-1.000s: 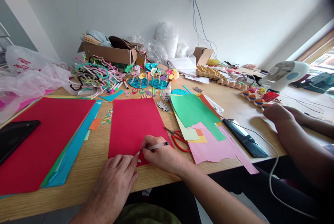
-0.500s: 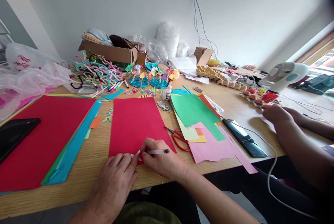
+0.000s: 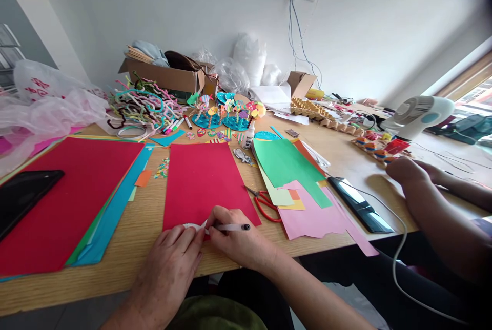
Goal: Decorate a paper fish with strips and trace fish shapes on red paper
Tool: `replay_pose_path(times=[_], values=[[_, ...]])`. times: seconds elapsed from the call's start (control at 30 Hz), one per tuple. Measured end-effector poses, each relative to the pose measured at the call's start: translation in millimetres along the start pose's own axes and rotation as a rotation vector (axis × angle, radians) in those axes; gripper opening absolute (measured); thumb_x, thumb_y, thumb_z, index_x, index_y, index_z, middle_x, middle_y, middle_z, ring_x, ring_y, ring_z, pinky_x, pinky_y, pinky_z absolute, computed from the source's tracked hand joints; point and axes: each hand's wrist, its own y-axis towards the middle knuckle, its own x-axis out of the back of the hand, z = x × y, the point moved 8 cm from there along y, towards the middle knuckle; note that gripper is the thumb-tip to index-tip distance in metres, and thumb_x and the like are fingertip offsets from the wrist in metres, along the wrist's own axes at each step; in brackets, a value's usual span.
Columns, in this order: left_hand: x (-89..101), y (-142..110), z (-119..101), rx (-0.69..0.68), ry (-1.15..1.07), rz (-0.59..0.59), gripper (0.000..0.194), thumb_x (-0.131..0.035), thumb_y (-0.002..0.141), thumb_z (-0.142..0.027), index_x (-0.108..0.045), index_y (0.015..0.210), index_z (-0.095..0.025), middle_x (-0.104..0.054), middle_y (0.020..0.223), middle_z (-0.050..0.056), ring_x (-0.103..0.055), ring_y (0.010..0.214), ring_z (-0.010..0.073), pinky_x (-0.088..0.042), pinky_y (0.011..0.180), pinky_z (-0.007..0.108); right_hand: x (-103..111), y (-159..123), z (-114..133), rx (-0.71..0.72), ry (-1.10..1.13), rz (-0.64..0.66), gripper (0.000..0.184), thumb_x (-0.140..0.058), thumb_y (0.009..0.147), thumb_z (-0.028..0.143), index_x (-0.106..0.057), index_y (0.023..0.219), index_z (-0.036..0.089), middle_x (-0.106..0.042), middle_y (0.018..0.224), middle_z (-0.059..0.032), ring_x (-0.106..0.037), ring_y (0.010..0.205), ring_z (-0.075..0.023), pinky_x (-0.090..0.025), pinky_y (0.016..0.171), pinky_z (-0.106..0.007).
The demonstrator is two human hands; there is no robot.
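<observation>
Just the one head cam here, looking forward and kinda down across the wooden table [image 3: 123, 248]: left hand [image 3: 171, 261] and right hand [image 3: 238, 238] up close at the bottom, pale wall [image 3: 172, 7] way back filling the top.

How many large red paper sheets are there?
2: one red sheet partly under the left hand and right hand; another red sheet atop the left paper stack, beneath a black phone. The stack may hide more.
</observation>
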Motion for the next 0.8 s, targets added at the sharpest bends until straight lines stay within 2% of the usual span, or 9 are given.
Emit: replay_pose_path(times=[0.17,0.6,0.8], values=[[-0.6,0.2,0.1,-0.001,0.025,0.01,0.028,-0.041,0.085,-0.01,-0.06,0.105,-0.014,-0.064,0.092,0.006,-0.055,0.081,0.0217,-0.045,0.071,0.037,-0.3,0.6,-0.3,0.03,-0.003,-0.018,0.014,-0.048,0.071,0.008,-0.058,0.074,0.017,-0.063,0.066,-0.0014,-0.056,0.059,-0.0123,-0.037,0.055,-0.019],[-3.8,0.3,2.1,0.012,-0.001,0.062,0.031,-0.04,0.086,-0.012,-0.058,0.112,-0.015,-0.064,0.099,0.007,-0.055,0.085,0.0214,-0.047,0.075,0.037,3.5,-5.2,0.6,-0.005,0.008,-0.001,0.013,-0.05,0.073,0.005,-0.058,0.075,0.016,-0.058,0.062,0.001,-0.05,0.055,-0.0102,-0.033,0.051,-0.017],[-1.7,1.0,0.9,0.001,-0.033,0.061,0.031,-0.046,0.085,-0.012,-0.057,0.114,-0.015,-0.063,0.099,0.007,-0.055,0.087,0.0221,-0.048,0.075,0.038,6.1,-9.8,-0.5,-0.007,-0.024,-0.022,0.012,-0.05,0.074,0.006,-0.054,0.071,0.017,-0.057,0.061,0.0018,-0.05,0.055,-0.0102,-0.033,0.052,-0.018]])
